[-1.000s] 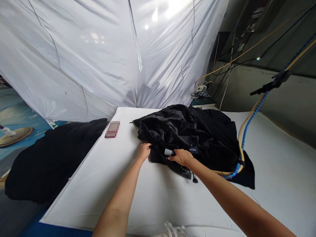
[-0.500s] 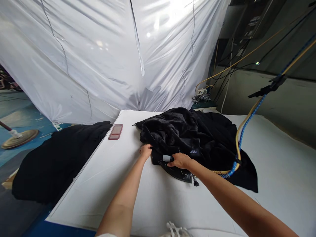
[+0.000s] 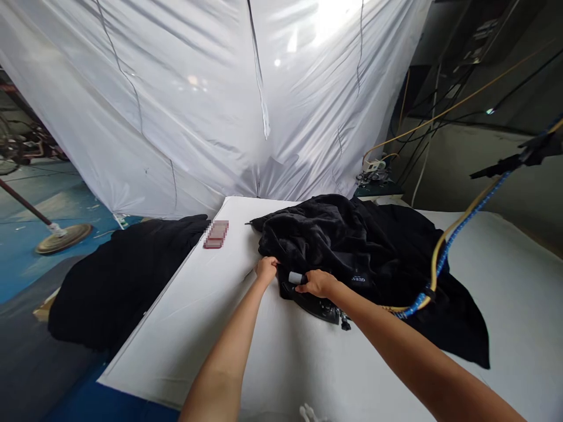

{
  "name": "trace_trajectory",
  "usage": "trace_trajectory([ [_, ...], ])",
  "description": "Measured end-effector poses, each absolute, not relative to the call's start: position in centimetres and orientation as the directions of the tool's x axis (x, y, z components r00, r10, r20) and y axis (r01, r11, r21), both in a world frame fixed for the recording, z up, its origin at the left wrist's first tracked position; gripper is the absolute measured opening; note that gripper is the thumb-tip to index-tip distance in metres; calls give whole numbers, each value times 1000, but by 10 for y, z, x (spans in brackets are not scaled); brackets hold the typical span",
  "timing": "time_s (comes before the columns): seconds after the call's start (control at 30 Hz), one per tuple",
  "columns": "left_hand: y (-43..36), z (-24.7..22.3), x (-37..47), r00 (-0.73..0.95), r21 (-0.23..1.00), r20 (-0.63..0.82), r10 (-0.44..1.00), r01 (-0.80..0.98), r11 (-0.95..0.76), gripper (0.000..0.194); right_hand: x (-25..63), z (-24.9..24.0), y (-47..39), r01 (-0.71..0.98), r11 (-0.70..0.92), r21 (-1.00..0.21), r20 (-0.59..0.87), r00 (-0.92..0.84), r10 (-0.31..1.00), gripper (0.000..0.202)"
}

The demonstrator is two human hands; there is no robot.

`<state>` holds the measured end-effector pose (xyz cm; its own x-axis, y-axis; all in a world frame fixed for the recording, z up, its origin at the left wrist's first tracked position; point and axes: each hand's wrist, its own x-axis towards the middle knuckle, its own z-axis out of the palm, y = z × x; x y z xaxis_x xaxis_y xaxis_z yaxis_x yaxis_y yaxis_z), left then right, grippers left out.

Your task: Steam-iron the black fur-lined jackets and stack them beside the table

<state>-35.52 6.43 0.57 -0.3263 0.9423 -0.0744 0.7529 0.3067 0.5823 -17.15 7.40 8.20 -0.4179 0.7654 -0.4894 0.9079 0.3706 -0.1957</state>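
A black garment (image 3: 325,228) with a fuzzy lining and a small white-lettered label lies bunched on the white padded table. Pinched at its near left edge is my left hand (image 3: 267,269), fingers closed on the cloth. My right hand (image 3: 321,283) wraps the handle of a black steam iron (image 3: 316,306), whose grey handle end sticks out past my fingers. The iron rests along the garment's near edge, its tip close to my left hand. My right hand hides part of the iron's top.
A yellow and a blue hose (image 3: 440,261) run from the iron up to the right. A dark red flat item (image 3: 216,235), blurred, lies on the table (image 3: 176,334). Black fabric (image 3: 118,281) is heaped beyond the left edge. White sheeting (image 3: 197,105) hangs behind.
The iron has slid slightly left toward my left hand. The camera view has turned a little left, shifting the scene rightward. Both hands keep their hold.
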Motion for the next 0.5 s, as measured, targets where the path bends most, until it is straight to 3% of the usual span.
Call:
trace_trajectory([
  [0.17,53,12,-353,-400,616,-28,916,715,331,38,-166,86,51,903,395,-168,-525,-421,740,62],
  [0.3,49,19,-341,-459,649,137,878,711,270,38,-153,89,23,905,393,-165,-573,-412,708,65],
  [0.4,47,27,-320,-308,644,219,926,759,101,36,-127,90,4,926,340,-166,-601,-368,709,63],
  [0.5,43,36,-289,-98,601,211,972,797,-50,35,-85,92,-2,944,294,-148,-572,-324,753,63],
])
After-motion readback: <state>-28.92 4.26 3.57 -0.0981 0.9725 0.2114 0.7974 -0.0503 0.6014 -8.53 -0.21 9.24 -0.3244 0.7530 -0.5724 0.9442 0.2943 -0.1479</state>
